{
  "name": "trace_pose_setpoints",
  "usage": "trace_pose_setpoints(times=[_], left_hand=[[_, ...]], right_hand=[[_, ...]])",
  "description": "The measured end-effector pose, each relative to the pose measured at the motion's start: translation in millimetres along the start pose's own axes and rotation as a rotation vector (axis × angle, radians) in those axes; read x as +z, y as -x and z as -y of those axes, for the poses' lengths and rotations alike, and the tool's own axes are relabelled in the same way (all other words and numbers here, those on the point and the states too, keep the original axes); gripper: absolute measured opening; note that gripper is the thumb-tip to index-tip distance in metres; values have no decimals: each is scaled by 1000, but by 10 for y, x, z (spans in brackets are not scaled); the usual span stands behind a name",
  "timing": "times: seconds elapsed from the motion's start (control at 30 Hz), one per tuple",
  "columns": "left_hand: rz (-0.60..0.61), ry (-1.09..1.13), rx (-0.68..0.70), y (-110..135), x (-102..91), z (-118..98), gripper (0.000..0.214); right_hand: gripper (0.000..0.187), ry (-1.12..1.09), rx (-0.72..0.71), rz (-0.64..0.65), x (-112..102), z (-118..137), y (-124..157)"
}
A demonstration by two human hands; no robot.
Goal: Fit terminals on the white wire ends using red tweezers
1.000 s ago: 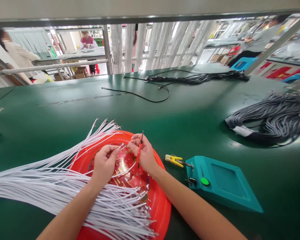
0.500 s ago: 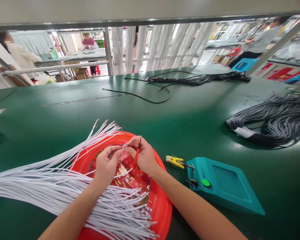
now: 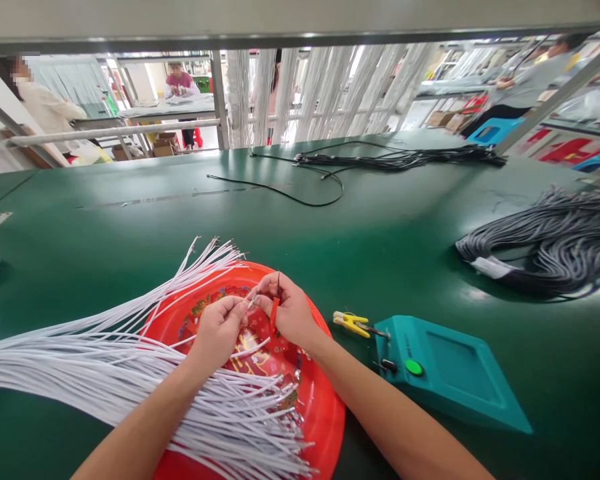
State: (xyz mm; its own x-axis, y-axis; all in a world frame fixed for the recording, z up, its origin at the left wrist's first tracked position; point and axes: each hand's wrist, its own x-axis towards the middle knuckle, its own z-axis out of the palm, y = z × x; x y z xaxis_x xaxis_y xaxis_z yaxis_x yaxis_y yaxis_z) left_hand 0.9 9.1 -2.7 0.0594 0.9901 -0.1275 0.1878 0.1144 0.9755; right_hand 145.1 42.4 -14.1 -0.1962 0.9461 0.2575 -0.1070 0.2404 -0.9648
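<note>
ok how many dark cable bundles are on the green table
2: the black bundle toward the far side of the table, and the grey bundle at the right, cut off by the frame.

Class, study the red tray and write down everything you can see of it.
The red tray is round, shiny and plastic-looking, with a broad rim and a middle printed with flowers and gold marks. It sits on the green table, its near edge out of view. White wires lie across its left and near parts, hiding much. The left hand and right hand are above it.
</note>
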Motion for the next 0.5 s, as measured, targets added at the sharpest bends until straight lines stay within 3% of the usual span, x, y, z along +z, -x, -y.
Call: trace_pose_setpoints(times=[0.2,0.5], left_hand=[[75,12,-15,17,18,-24,33],[-169,138,-3,5,23,-143,26]], right_hand=[[11,-18,45,32,14,-73,18],[21,154,199,-147,-40,-114,-34]])
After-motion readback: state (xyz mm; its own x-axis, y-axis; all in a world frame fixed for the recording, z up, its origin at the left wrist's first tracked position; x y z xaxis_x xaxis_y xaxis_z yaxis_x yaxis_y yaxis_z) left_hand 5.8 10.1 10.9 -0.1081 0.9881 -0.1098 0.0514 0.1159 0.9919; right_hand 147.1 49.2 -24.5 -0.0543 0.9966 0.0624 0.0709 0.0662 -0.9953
